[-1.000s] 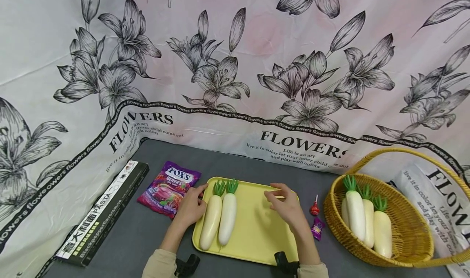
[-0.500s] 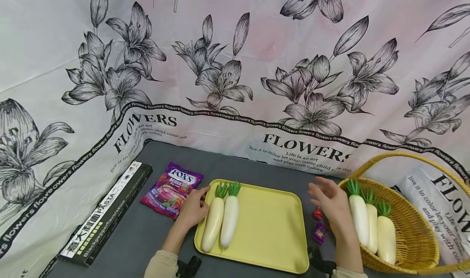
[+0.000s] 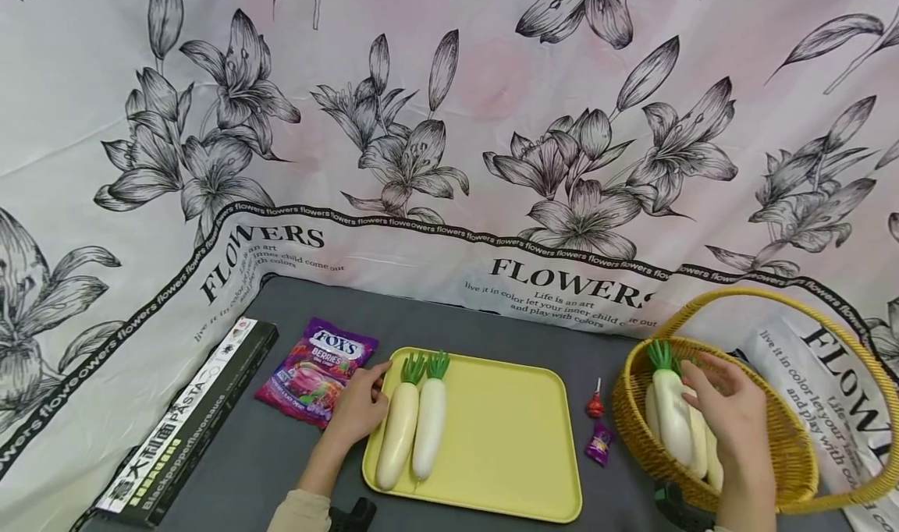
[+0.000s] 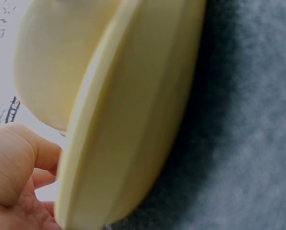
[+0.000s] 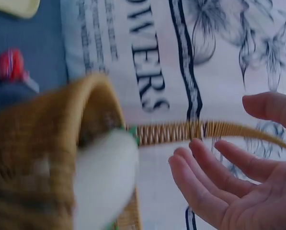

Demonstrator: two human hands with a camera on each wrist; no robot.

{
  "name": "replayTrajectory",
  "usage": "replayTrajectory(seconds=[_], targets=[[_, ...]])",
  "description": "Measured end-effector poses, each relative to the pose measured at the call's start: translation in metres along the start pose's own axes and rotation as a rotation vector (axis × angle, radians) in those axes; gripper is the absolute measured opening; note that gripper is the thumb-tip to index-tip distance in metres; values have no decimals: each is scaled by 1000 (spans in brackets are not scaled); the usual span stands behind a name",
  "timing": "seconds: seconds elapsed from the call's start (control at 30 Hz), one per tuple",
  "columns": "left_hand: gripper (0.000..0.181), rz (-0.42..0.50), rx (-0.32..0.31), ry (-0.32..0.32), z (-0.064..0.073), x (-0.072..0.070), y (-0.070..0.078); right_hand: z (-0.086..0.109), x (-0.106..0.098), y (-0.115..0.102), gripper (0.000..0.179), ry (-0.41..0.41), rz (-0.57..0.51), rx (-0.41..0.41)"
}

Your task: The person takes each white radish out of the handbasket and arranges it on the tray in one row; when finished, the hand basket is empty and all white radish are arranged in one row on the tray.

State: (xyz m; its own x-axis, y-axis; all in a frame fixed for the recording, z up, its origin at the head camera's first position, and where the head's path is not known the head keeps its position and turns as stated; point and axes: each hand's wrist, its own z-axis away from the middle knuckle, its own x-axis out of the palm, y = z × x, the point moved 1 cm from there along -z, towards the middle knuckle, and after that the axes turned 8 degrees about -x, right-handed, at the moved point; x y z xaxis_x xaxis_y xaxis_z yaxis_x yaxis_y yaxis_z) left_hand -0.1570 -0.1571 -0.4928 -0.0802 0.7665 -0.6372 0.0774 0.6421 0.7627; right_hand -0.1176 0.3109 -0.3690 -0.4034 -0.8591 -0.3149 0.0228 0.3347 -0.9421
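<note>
My left hand (image 3: 360, 406) is at the left rim of a yellow tray (image 3: 509, 438), its thumb and fingers on that edge. Two white radishes with green tops lie side by side on the tray, a creamier radish (image 3: 398, 437) and a whiter radish (image 3: 430, 430). Over a wicker basket (image 3: 787, 446) hovers my right hand (image 3: 730, 411), fingers spread and bent with nothing between them in the right wrist view. Several more radishes lie in the basket; the nearest white radish (image 3: 673, 416) is left of the hand, which partly hides the others.
Left of the tray lies a purple candy bag (image 3: 318, 372), then a long black-and-white pasta box (image 3: 190, 423). Between tray and basket are a red lollipop (image 3: 595, 406) and a small purple candy (image 3: 599, 445). The basket's tall handle (image 3: 758, 292) arches overhead.
My right hand has moved from above the tray rightward, past the lollipop, to above the basket's radishes. My left hand has stayed at the tray's left rim.
</note>
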Motion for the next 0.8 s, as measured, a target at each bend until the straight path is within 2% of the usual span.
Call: replayTrajectory(seconds=[0.13, 0.23, 0.3, 0.43, 0.6, 0.67, 0.8], targets=[[53, 0, -14, -5, 1, 2, 2, -9, -23, 5, 69, 56, 220, 100], [53, 1, -7, 11, 0, 1, 2, -15, -36, 10, 78, 39, 389, 182], [53, 3, 2, 18, -1, 1, 2, -18, -42, 15, 80, 9, 463, 210], [53, 7, 3, 14, -3, 3, -1, -22, -46, 32, 80, -104, 527, 245], [53, 1, -9, 7, -4, 4, -6, -25, -40, 52, 81, -253, 419, 256], [53, 0, -11, 6, -5, 5, -6, -26, -37, 58, 79, -257, 364, 257], [53, 1, -9, 6, -6, 5, -7, -27, -36, 60, 78, -243, 437, 259]])
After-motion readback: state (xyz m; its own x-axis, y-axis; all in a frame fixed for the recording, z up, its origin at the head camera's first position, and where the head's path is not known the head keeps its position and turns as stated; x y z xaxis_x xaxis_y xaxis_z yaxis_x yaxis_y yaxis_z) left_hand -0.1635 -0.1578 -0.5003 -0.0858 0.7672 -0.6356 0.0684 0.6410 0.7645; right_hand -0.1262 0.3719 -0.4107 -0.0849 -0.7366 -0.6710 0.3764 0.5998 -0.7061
